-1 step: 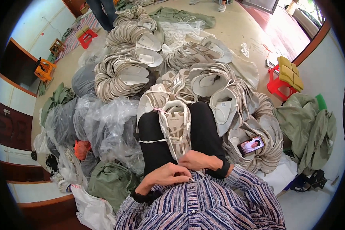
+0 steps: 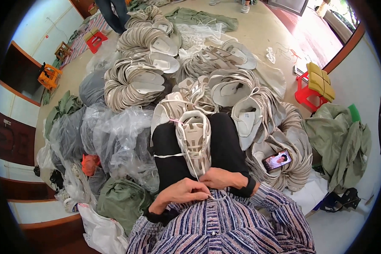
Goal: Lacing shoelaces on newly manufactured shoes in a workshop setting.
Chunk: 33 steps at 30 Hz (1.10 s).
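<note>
Your left hand (image 2: 183,190) pinches a white lace (image 2: 216,199) near the beige shoe (image 2: 193,144) lying between your black-trousered legs (image 2: 226,142); your right hand (image 2: 221,178) curls beside the shoe, its grip unclear. Clear plastic bags (image 2: 118,131) at left hold indistinct grey contents (image 2: 68,144).

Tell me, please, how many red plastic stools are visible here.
2: the upper-left red stool, by the striped cloth, and the right red stool, beneath a mustard-coloured bundle. Others may be hidden.
</note>
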{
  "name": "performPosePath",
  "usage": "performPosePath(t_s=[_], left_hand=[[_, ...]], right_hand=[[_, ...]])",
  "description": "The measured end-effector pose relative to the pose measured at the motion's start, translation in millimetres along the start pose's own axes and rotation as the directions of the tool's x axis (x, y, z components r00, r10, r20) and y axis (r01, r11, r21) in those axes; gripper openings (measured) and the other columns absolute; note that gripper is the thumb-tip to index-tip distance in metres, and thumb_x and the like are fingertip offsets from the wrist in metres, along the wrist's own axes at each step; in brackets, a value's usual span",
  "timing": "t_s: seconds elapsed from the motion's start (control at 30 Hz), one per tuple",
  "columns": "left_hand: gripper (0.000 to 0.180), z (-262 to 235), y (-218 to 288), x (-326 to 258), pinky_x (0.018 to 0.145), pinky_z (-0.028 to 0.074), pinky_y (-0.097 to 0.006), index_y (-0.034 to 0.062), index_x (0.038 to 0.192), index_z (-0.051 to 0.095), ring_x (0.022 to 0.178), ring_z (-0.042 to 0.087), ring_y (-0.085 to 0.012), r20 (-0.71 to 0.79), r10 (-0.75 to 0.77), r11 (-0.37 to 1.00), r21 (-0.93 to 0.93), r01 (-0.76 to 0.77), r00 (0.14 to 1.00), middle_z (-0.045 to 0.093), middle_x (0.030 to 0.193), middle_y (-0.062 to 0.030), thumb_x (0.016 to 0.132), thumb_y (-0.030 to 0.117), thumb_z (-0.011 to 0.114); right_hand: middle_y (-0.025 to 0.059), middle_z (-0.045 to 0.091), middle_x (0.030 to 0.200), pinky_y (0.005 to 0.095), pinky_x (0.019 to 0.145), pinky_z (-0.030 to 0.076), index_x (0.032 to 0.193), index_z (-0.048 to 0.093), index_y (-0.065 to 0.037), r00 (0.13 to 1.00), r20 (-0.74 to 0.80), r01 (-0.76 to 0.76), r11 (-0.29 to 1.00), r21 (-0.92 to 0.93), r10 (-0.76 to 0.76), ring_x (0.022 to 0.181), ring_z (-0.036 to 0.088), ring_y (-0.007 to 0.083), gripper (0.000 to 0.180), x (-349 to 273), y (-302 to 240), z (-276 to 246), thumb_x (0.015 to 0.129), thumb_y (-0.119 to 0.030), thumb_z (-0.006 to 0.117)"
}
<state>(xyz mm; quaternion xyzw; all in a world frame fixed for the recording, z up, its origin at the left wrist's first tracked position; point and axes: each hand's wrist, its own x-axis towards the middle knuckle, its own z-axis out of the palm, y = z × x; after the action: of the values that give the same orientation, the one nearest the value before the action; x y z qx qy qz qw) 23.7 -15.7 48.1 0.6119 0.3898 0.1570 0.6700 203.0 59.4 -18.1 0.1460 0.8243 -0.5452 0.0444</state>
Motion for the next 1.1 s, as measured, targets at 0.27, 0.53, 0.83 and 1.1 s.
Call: performPosePath(t_s=[0.27, 0.53, 0.83, 1.1], left_hand=[[0.014, -32, -53, 34, 0.064, 0.047, -0.032, 0.0021, 0.094, 0.060, 0.074, 0.059, -0.0201, -0.754, 0.164, 0.924, 0.343, 0.168, 0.636, 0.057, 0.085, -0.0096, 0.081, 0.006, 0.059], [0.019, -38, -60, 39, 0.068, 0.048, -0.039, 0.0051, 0.098, 0.059, 0.079, 0.058, -0.0319, -0.757, 0.228, 0.854, 0.458, 0.249, 0.612, 0.051, 0.092, -0.0133, 0.079, 0.002, 0.059], [0.014, -44, -73, 17, 0.058, 0.045, -0.035, 0.0043, 0.078, 0.057, 0.071, 0.057, -0.0275, -0.671, 0.251, 0.888, 0.446, 0.110, 0.697, 0.053, 0.071, -0.0092, 0.086, 0.016, 0.054], [0.016, -64, -77, -42, 0.054, 0.041, -0.024, 0.0020, 0.090, 0.059, 0.061, 0.052, -0.0091, -0.885, -0.035, 0.999, -0.030, 0.017, 0.464, 0.055, 0.073, -0.0027, 0.090, 0.017, 0.054]], right_hand=[[0.0160, 0.058, 0.070, 0.0375, 0.057, 0.044, 0.083, 0.060, -0.002, 0.993, -0.008, 0.117, 0.993, -0.004, -0.117, 0.064, 0.055, 0.0356, 0.022, -56, -50, -37, 0.085, -0.024, 0.057], [0.0138, 0.057, 0.064, 0.0408, 0.056, 0.046, 0.080, 0.059, -0.007, 0.978, -0.124, 0.160, 0.983, -0.084, -0.170, 0.062, 0.058, 0.0340, 0.021, -62, -65, -46, 0.088, -0.025, 0.052], [0.0183, 0.058, 0.069, 0.0421, 0.060, 0.045, 0.091, 0.057, -0.003, 0.978, -0.172, 0.138, 0.987, 0.084, -0.122, 0.066, 0.058, 0.0361, 0.027, -5, -70, -24, 0.092, -0.028, 0.047], [0.0188, 0.060, 0.073, 0.0417, 0.061, 0.046, 0.089, 0.061, -0.003, 0.998, -0.038, -0.051, 0.998, -0.029, 0.050, 0.066, 0.058, 0.0355, 0.026, -12, -51, -46, 0.090, -0.028, 0.050]])
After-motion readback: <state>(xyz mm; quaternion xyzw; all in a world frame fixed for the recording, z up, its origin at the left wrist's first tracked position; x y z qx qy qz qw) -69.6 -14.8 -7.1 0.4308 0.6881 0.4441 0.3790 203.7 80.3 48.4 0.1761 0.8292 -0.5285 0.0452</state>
